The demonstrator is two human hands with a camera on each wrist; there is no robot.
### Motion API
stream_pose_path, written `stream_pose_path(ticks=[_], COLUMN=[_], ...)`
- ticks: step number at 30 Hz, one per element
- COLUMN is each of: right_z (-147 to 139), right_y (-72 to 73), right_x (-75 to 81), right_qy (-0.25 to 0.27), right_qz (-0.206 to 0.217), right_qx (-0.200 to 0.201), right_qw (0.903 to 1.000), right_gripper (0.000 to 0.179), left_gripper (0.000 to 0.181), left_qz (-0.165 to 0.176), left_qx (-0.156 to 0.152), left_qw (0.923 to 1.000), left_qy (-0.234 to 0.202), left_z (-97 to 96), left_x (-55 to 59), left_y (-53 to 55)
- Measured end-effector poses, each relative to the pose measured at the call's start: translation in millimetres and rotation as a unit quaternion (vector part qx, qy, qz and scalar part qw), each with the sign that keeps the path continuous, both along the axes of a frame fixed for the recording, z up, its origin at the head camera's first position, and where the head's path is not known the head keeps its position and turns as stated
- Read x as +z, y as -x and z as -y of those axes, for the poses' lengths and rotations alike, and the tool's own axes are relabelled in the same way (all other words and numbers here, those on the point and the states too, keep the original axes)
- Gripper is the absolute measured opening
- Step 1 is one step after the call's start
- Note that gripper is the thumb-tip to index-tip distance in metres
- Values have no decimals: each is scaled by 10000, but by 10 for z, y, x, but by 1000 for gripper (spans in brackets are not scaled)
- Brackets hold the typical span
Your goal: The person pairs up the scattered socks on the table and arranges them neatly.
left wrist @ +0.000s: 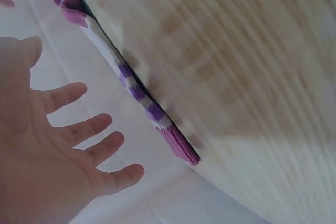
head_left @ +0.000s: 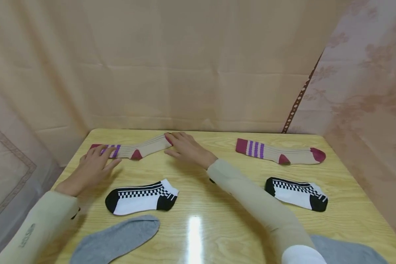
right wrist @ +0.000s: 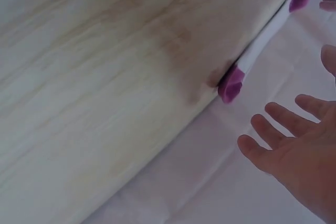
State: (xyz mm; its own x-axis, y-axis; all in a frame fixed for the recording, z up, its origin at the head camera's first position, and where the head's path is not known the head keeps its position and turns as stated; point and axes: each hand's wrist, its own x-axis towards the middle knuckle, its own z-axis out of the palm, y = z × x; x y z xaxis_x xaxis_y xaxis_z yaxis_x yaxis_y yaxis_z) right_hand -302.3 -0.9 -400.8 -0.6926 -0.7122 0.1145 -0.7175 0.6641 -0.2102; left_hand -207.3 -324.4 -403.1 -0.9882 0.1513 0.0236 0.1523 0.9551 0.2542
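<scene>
A long cream sock with purple stripes and maroon cuff, heel and toe lies at the back left of the table. My left hand hovers by its striped cuff, fingers spread. Over at the toe end is my right hand, its fingers stretched out and overlapping the maroon toe in the head view. Seen from the left wrist, a gap shows between the fingers and the sock. The right wrist view likewise has the loose fingers apart from the sock.
A matching striped sock lies at the back right. Black-and-white checkered ankle socks lie mid-table, one left and one right. Grey socks are nearest me, left and right. A beige curtain hangs behind the table.
</scene>
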Motion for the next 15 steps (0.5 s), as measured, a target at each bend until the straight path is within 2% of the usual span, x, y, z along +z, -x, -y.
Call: stream_pose_path(ticks=[4,7,13,15], right_z=[104,150,264,312], right_y=[64,126,284,328], right_x=[-40,-50,-100,-124], right_qy=[-189,-254,-485,-494], right_qz=[261,292,-498,-561], right_qx=[-99,-175,-58,28], right_qw=[9994,9991,9976,9972], right_gripper=[64,61,51,42], left_gripper=[70,68,62,56], left_qz=[-21,3,60,2], left_qx=[-26,-74,-178,-261], left_qw=[10000,10000,9998,9997], left_qy=[48,-17,6,-9], left_z=[36,65,179,232], left_x=[-10,-2,-24,-50], left_y=[31,65,155,187])
